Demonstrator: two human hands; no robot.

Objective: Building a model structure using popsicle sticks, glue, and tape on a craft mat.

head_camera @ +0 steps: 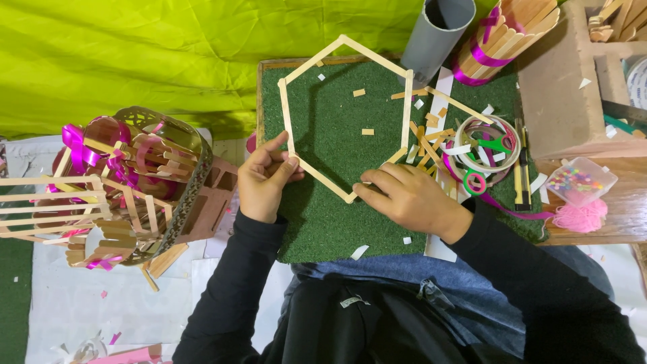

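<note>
A hexagon frame of flat wooden sticks [345, 42] lies on a green turf-covered board [337, 114]. My left hand [264, 178] pinches the frame's lower-left corner joint between thumb and fingers. My right hand [411, 199] presses down on the bottom corner joint, its fingers covering the stick ends there. Both sleeves are black. Small cut stick bits [367, 131] lie inside the frame.
A grey plastic pipe [438, 37] and a stick bundle tied with magenta ribbon [509, 34] stand behind the board. Tape rolls and green-handled scissors [488, 152] lie right, beside a bead box [581, 180] and pink yarn [581, 217]. Stick crafts in a basket [135, 189] sit left.
</note>
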